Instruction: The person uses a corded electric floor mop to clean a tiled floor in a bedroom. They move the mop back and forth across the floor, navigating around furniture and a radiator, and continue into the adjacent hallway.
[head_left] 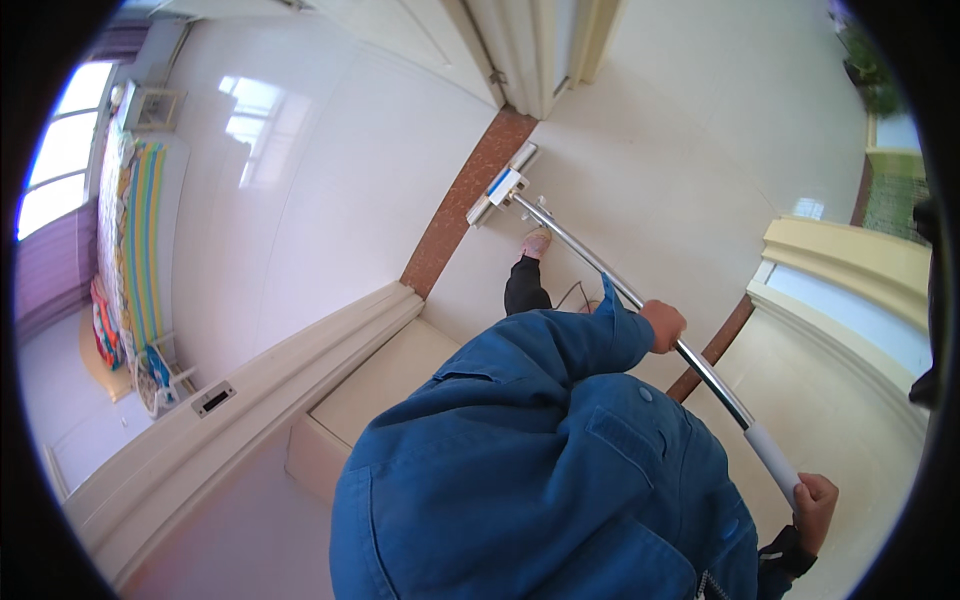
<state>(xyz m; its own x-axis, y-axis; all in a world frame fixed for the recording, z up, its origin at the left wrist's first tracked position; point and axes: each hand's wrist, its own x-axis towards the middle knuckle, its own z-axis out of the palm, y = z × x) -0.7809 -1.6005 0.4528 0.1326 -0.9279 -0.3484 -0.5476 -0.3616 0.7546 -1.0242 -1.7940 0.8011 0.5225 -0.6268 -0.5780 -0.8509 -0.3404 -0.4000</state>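
Note:
A mop with a long steel pole [590,258] runs diagonally from the doorway down to my right side. Its flat, wide head [505,187], white and silver with a blue strip, is at the edge of a reddish-brown threshold [440,245]. My left hand [663,326] is closed around the middle of the pole, with the blue sleeve reaching across my body. At the pole's upper end, my right hand [816,508] grips the pale grey handle [770,458]; a dark band circles that wrist. What lies under the mop head is hidden.
My foot in a pinkish shoe [537,243] stands just behind the mop head. Door frames [270,400] flank the threshold. Beyond it, a bed with striped bedding [145,240] stands by a window. A green plant [872,75] is at the far right.

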